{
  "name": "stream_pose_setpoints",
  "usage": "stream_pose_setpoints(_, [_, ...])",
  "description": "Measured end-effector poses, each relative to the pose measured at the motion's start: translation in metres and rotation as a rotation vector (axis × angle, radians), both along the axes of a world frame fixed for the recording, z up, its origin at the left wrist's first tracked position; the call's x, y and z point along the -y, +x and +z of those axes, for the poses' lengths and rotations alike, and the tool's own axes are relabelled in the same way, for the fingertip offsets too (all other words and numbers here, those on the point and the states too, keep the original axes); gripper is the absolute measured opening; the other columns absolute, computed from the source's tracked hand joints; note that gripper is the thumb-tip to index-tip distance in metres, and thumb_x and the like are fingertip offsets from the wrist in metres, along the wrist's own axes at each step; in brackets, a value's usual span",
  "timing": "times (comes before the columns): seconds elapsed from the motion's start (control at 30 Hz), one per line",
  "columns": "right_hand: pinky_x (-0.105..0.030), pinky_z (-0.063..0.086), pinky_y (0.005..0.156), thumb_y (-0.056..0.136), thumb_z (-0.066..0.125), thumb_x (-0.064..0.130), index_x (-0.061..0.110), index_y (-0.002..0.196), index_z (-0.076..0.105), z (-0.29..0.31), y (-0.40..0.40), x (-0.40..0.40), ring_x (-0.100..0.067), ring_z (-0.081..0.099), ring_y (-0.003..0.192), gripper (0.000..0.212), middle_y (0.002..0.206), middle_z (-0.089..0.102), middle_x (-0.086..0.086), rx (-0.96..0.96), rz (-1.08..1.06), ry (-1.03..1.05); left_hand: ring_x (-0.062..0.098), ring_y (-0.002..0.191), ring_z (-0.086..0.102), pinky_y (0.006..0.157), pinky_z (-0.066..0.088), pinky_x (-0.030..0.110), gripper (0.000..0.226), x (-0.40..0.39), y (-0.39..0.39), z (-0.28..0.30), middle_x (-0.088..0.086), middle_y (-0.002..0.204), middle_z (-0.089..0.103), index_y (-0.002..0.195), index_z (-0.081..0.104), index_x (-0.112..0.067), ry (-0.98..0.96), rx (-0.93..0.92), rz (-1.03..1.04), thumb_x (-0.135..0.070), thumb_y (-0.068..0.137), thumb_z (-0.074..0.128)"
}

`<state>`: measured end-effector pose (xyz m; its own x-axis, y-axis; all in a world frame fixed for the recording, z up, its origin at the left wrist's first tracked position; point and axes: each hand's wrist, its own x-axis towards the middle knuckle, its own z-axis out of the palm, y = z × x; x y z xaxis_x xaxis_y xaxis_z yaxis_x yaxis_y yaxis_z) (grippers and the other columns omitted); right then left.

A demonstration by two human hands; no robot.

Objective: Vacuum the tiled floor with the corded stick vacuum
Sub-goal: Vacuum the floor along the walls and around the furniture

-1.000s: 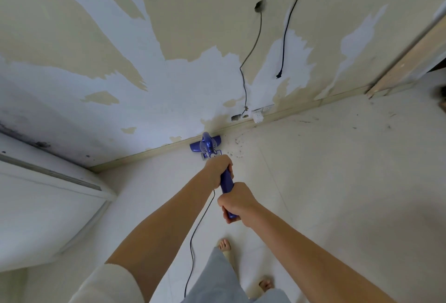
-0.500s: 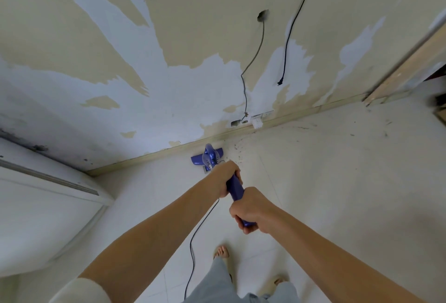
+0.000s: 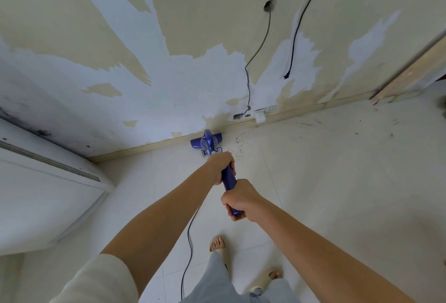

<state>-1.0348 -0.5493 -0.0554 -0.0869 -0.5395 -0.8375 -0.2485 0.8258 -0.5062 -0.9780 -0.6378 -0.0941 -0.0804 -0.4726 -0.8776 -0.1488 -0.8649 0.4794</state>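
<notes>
A blue corded stick vacuum (image 3: 207, 143) stands on the pale tiled floor (image 3: 337, 182), its head against the skirting board. My left hand (image 3: 220, 165) grips the blue handle higher up the stick, close to the motor body. My right hand (image 3: 237, 198) grips the handle's near end, just below the left hand. The vacuum's black cord (image 3: 188, 242) trails down from under my hands past my feet. Dark specks of dirt (image 3: 237, 150) lie on the tiles just right of the vacuum head.
A peeling wall (image 3: 169, 73) rises ahead, with a grey wire (image 3: 253, 61) and a black cable (image 3: 295, 37) hanging down it to a white socket (image 3: 260, 117). A white appliance (image 3: 36, 189) fills the left side. A wooden door frame (image 3: 410, 75) is at right.
The vacuum head was pulled a little off the skirting, then pushed forward against it again. Both hands keep their grip on the handle throughout.
</notes>
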Motion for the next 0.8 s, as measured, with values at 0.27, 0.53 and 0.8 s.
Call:
stream_pose_setpoints(0.27, [-0.016,0.036,0.035,0.081,0.048,-0.005,0.002,0.098,0.051,0.027,-0.003,-0.016,-0.011,0.046,0.039,0.019,0.061,0.05,-0.008,0.044,0.037,0.011,0.013,0.05,0.044,0.049,0.042,0.023,0.01,-0.016,0.009,0.007,0.004,0.057,0.048,0.08,0.049,-0.006,0.088,-0.143,0.103,-0.001,0.087,0.054])
stream_pose_setpoints(0.53, [-0.019,0.042,0.039,0.083,0.053,-0.004,0.006,0.08,0.052,0.041,-0.009,-0.006,-0.012,0.05,0.046,0.01,0.063,0.052,-0.008,0.054,0.06,0.006,0.013,0.051,0.046,0.051,0.043,0.024,0.011,-0.009,0.004,0.016,0.005,0.059,0.048,0.078,0.05,-0.007,0.096,-0.169,0.133,-0.002,0.087,0.056])
stream_pose_setpoints(0.8, [-0.02,0.044,0.039,0.083,0.053,-0.003,0.002,0.093,0.052,0.016,-0.002,-0.011,-0.011,0.051,0.046,0.012,0.062,0.053,-0.008,0.041,0.042,0.005,0.013,0.051,0.044,0.053,0.042,0.023,0.011,-0.01,0.007,0.001,0.005,0.06,0.049,0.079,0.05,-0.006,0.082,-0.104,0.074,-0.003,0.089,0.054])
